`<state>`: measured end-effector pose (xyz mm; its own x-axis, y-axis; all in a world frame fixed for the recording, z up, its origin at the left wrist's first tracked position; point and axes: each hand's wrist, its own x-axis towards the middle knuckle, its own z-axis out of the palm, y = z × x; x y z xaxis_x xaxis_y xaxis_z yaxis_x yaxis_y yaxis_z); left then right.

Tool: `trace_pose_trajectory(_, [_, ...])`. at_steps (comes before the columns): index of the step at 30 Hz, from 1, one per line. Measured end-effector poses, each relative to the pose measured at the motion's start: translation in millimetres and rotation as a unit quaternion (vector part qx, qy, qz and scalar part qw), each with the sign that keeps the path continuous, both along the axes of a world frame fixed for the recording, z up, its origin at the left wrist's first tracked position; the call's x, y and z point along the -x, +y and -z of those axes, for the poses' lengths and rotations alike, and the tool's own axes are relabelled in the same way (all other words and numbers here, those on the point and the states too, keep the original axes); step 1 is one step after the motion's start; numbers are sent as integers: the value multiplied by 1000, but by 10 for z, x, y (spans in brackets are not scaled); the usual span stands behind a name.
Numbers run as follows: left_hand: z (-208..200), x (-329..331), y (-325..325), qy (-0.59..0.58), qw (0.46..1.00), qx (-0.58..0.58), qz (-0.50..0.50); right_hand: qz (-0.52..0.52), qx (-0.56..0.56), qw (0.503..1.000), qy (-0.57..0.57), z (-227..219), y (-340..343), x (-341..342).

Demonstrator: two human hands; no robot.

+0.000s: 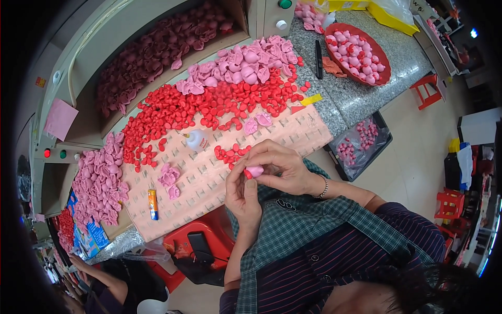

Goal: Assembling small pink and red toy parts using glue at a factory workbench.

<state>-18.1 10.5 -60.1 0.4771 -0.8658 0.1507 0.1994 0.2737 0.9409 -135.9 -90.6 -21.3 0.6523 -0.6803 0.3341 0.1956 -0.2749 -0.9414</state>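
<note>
My left hand (243,201) and my right hand (286,170) meet over the near edge of the work board. Between their fingertips is a small rounded pink piece with a red part (254,171), pinched by both hands. The red part lies at the left thumb; the pink end points toward the right fingers. Just beyond the hands is a small group of loose red pieces (229,154). Two pink petal-like shells (257,123) rest farther out, and more pink shells (169,175) lie to the left. A small white squeeze bottle (196,140) stands on the board (204,183).
Heaps of red pieces (172,107) and pink shells (246,65) line the machine opening (157,52). A yellow-blue tube (152,204) lies at left. A red bowl (386,65) holds finished-looking pink balls; a black crate (385,137) stands lower right. Someone's arm (107,277) shows lower left.
</note>
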Motion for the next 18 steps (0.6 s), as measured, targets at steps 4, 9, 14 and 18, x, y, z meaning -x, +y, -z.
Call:
trace_pose_trajectory(4, [32, -18, 16, 4, 1000, -7, 1, 13, 34, 999, 16, -29, 7, -14])
trace_pose_trajectory(9, [-18, 6, -34, -37, 999, -9, -36, 25, 64, 997, 23, -25, -6, -6])
trace_pose_trajectory(14, [-80, 15, -29, -14, 1000, -21, 2, 34, 75, 996, 16, 21, 9, 2])
trace_pose_trajectory(18, [-91, 9, -31, -31, 999, -23, -1, 28, 81, 996, 26, 6, 2, 9])
